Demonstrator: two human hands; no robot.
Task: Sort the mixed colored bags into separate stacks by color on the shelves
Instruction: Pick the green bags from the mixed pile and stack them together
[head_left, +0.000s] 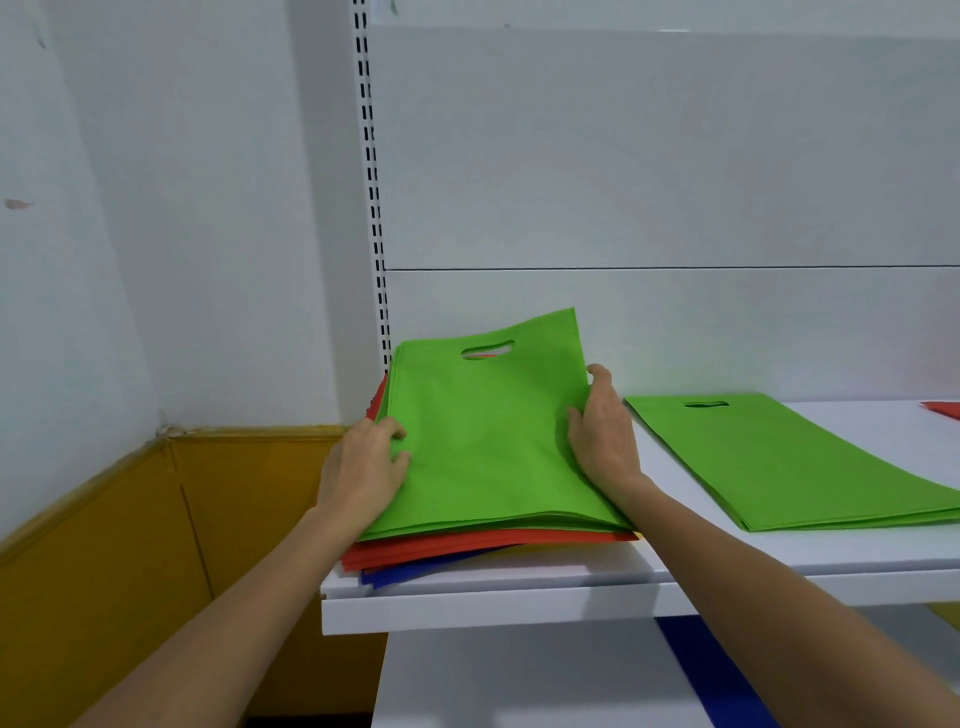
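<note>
Green bags (488, 447) between left hand (358, 470) and right hand (605, 436), fingers (392, 430) gripping side edges

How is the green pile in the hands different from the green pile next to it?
The held green bags sit on red bags and blue bags; the green stack at the right lies straight on the white shelf. The left hand and right hand grip the held green bags at their sides; nobody touches the green stack at the right. Both are bright green with a cut-out handle hole.
</note>
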